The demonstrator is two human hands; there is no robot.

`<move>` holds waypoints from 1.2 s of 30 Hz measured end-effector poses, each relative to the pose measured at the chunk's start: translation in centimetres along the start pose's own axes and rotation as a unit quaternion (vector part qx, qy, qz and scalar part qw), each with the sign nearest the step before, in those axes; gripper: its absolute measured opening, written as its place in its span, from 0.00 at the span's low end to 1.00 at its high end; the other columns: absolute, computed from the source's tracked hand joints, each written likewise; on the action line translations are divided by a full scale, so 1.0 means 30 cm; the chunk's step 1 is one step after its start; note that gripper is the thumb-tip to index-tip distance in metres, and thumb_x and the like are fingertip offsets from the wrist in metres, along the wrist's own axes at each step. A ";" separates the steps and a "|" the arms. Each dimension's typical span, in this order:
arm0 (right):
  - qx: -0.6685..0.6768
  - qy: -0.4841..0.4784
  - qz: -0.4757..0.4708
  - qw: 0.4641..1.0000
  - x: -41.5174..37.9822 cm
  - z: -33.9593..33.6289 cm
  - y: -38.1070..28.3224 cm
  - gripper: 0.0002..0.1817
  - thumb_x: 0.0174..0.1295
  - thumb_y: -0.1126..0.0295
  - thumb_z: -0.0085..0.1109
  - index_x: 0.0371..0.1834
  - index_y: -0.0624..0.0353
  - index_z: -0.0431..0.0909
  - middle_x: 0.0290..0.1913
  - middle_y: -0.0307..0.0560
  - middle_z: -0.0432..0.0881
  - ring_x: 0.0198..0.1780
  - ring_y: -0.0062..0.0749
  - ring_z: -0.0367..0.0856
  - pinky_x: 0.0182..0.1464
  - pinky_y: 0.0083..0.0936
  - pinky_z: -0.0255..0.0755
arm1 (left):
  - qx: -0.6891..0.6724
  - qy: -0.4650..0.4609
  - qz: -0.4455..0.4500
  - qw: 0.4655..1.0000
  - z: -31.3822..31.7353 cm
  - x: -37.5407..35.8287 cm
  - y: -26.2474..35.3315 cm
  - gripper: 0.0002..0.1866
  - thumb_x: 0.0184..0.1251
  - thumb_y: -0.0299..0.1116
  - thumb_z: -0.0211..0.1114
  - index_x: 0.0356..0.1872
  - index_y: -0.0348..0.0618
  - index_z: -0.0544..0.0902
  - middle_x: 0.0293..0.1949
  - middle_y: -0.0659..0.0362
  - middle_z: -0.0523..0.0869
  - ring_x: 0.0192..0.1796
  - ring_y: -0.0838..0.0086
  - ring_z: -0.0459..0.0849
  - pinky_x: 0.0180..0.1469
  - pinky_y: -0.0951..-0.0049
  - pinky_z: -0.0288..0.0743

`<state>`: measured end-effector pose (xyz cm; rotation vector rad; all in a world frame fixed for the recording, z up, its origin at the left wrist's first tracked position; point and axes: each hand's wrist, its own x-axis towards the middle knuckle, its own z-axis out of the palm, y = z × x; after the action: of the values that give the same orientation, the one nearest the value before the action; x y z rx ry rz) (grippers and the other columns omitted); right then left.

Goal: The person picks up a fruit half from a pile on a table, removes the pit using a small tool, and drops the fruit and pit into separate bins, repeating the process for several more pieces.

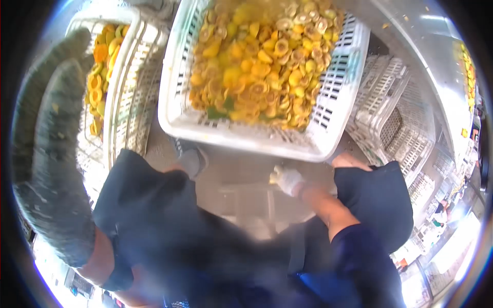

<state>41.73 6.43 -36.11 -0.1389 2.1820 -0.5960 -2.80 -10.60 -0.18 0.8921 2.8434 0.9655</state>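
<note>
My left hand (56,118), in a dark grey glove, rises large and blurred at the left edge. Its long finger shapes stretch upward and apart, beside a white basket (110,123) of cut orange-yellow fruit (100,77). Nothing shows between those fingers. My right hand (287,180), in a white glove, hangs low between my knees, under the near rim of a large white basket (246,141). Its fingers are curled, with a pale yellowish bit at their tips too small to name. Halved yellow fruit pieces (262,72) fill much of that large basket.
Stacked white plastic baskets (380,108) stand to the right. A metal surface (416,46) curves along the upper right, with more yellow fruit (467,77) at its far side. My dark-clothed knees (377,200) flank the grey floor (231,177).
</note>
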 end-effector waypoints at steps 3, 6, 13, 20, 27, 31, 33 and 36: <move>-0.049 -0.012 0.024 0.998 0.007 0.030 -0.032 0.10 0.68 0.67 0.56 0.50 0.48 0.82 0.55 0.49 0.78 0.54 0.46 0.85 0.47 0.46 0.84 | -0.017 -0.002 -0.012 1.000 0.010 0.009 0.029 0.16 0.75 0.29 0.67 0.61 0.39 0.86 0.57 0.54 0.89 0.58 0.72 0.86 0.64 0.70 0.78; -0.064 0.041 -0.014 0.997 0.042 0.000 -0.035 0.08 0.66 0.68 0.57 0.45 0.54 0.82 0.54 0.51 0.80 0.55 0.48 0.86 0.45 0.45 0.87 | -0.048 -0.014 -0.039 0.998 0.012 0.016 0.062 0.16 0.75 0.27 0.67 0.61 0.38 0.86 0.57 0.53 0.89 0.58 0.72 0.85 0.64 0.70 0.78; 0.031 0.077 -0.106 0.991 0.016 -0.422 -0.276 0.14 0.62 0.72 0.55 0.51 0.57 0.81 0.56 0.57 0.81 0.50 0.52 0.88 0.52 0.41 0.83 | -0.187 0.005 -0.065 0.980 0.027 0.009 0.143 0.11 0.67 0.23 0.71 0.49 0.34 0.89 0.47 0.52 0.91 0.50 0.68 0.88 0.56 0.68 0.81; -0.020 0.124 -0.140 0.982 -0.181 -0.980 -0.532 0.13 0.60 0.70 0.58 0.48 0.55 0.81 0.49 0.56 0.81 0.47 0.49 0.87 0.50 0.43 0.82 | -0.124 0.022 0.034 0.991 -0.042 -0.007 0.068 0.12 0.64 0.27 0.71 0.48 0.35 0.88 0.46 0.46 0.89 0.50 0.55 0.89 0.55 0.63 0.81; -0.154 0.443 0.002 0.883 -0.459 -1.560 -0.448 0.16 0.62 0.65 0.59 0.53 0.48 0.84 0.48 0.49 0.83 0.52 0.48 0.84 0.54 0.43 0.81 | -0.141 0.031 0.029 0.989 -0.069 -0.024 0.047 0.14 0.65 0.31 0.72 0.49 0.37 0.89 0.47 0.46 0.89 0.52 0.53 0.89 0.58 0.61 0.81; -0.168 0.549 0.161 0.803 -0.351 -1.877 -0.110 0.19 0.62 0.65 0.60 0.57 0.51 0.80 0.54 0.51 0.84 0.53 0.54 0.83 0.58 0.44 0.80 | -0.173 0.011 0.014 0.985 -0.052 -0.010 0.079 0.14 0.67 0.29 0.71 0.50 0.34 0.88 0.46 0.46 0.89 0.50 0.61 0.89 0.55 0.65 0.80; -0.160 0.505 0.219 0.819 -0.285 -1.988 -0.019 0.20 0.64 0.64 0.59 0.59 0.49 0.79 0.58 0.54 0.83 0.58 0.54 0.82 0.61 0.45 0.78 | -0.169 -0.018 0.004 0.985 -0.041 0.007 0.094 0.14 0.67 0.32 0.70 0.50 0.37 0.88 0.49 0.45 0.89 0.52 0.54 0.88 0.58 0.60 0.80; -0.156 0.434 0.292 0.838 -0.206 -2.114 0.007 0.18 0.67 0.60 0.58 0.59 0.47 0.80 0.61 0.57 0.81 0.61 0.52 0.82 0.62 0.46 0.77 | -0.135 -0.034 0.025 0.990 -0.023 0.045 0.088 0.14 0.68 0.35 0.68 0.50 0.40 0.88 0.50 0.45 0.89 0.54 0.50 0.87 0.59 0.55 0.79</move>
<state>-2.89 31.82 1.62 0.7532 2.9699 0.1101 -2.71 -8.58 2.09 0.9472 2.5635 1.2611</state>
